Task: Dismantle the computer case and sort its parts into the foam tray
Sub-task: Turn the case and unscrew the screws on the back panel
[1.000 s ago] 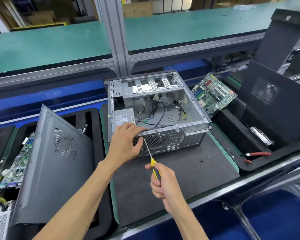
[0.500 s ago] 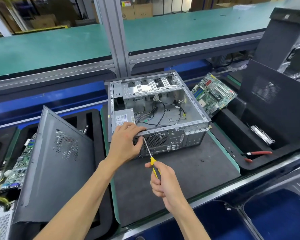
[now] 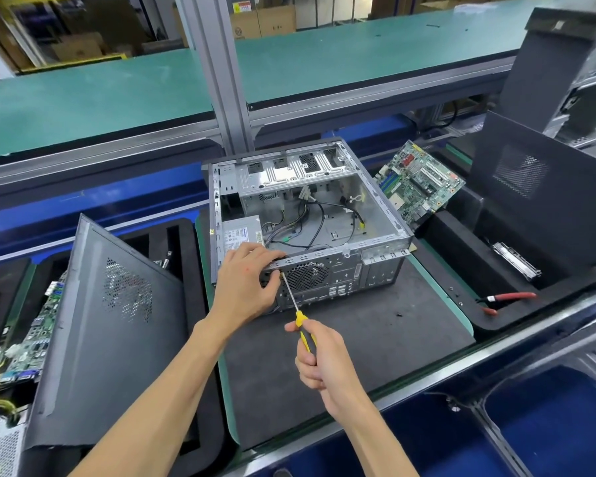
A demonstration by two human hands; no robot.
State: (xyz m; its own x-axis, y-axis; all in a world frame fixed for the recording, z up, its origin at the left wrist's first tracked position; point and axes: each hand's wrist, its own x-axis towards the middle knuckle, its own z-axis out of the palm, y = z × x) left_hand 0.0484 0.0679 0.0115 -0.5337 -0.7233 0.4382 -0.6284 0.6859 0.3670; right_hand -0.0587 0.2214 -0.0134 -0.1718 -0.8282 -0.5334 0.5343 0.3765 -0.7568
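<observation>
An open, silver-grey sheet-metal computer case [image 3: 310, 218] lies on its side on a dark grey work mat [image 3: 358, 346], its rear panel facing the person. The left hand [image 3: 246, 284] rests on the case's near left corner, fingers curled over the top rim, thumb against the rear panel. Just in front of the case, the right hand [image 3: 324, 359] grips a yellow-and-black-handled screwdriver [image 3: 298, 313], all fingers wrapped round the handle; its steel tip meets the rear panel beside the round fan grille. Right of the case, a black foam tray [image 3: 496, 318] holds a green motherboard [image 3: 418, 180], red-handled pliers [image 3: 506, 299] and a perforated dark side panel [image 3: 544, 187]. Left of the case, another dark perforated panel [image 3: 111, 325] leans over a second black foam tray [image 3: 190, 270].
</observation>
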